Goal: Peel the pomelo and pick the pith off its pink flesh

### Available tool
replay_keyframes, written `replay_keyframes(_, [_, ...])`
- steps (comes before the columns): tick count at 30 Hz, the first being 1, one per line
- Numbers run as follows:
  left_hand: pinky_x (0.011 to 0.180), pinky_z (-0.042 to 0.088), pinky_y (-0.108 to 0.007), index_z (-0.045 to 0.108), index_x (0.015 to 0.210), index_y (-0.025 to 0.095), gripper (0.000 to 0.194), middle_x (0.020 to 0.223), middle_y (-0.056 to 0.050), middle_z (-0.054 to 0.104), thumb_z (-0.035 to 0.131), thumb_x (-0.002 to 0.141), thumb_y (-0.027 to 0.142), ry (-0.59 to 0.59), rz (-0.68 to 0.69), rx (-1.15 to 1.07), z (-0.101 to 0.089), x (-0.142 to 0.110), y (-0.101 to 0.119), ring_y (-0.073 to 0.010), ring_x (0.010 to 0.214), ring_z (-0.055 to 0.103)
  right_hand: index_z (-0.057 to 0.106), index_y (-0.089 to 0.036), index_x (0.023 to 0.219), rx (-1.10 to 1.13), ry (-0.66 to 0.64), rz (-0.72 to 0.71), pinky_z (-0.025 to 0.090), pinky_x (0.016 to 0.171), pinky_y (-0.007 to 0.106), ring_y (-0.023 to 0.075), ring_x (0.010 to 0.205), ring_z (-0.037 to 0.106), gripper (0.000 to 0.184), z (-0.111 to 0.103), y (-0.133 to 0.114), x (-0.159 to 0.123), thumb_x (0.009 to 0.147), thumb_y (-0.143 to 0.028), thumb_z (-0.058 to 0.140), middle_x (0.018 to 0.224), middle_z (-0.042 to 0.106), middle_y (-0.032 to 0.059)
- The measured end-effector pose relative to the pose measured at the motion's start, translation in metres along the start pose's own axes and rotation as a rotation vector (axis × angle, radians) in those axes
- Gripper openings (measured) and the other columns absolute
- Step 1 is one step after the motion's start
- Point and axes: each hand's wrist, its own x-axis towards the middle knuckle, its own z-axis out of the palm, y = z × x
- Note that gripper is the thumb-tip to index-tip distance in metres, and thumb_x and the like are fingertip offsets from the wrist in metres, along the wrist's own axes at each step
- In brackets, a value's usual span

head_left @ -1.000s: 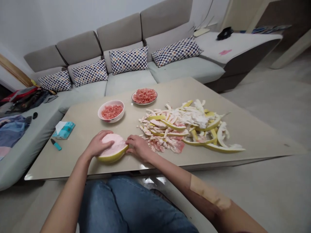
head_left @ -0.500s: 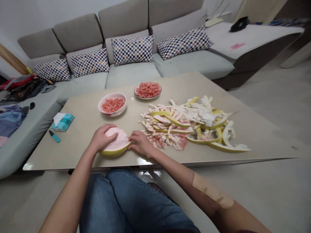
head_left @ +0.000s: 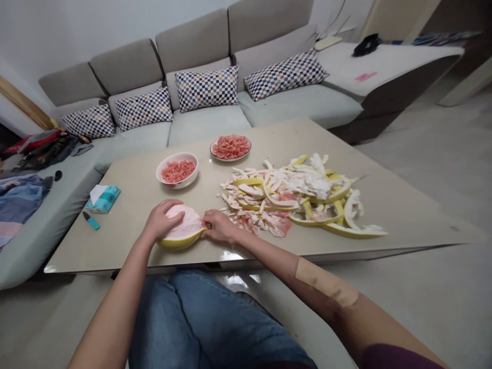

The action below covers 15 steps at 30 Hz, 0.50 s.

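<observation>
There on the table [head_left: 130, 251], left hand [head_left: 160, 223] clasped the fruit [head_left: 186, 221], right hand [head_left: 218, 225] pinched its rind [head_left: 179, 243] beside the peelings [head_left: 248, 192]! Firm left palm, short low tugs: those suited it best.

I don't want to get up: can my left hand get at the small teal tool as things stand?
Probably, once it lets go: the left hand is holding the pomelo, but only bare table seems to lie between it and the small teal tool.
</observation>
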Motion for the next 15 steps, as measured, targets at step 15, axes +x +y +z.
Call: replay_keyframes(15, [0.098,0.047,-0.036,0.068,0.107,0.019,0.037,0.112,-0.007,0.069,0.059,0.079,0.042,0.024,-0.034,-0.015,0.0002,-0.0025,-0.0003,-0.0232,0.105,0.063,0.070,-0.015,0.081,0.354,0.063,0.275,0.037,0.058,0.021,0.0095,0.062,0.048,0.026,0.0044,-0.0009,-0.0084,0.065,-0.028,0.085,0.070,0.054,-0.0039])
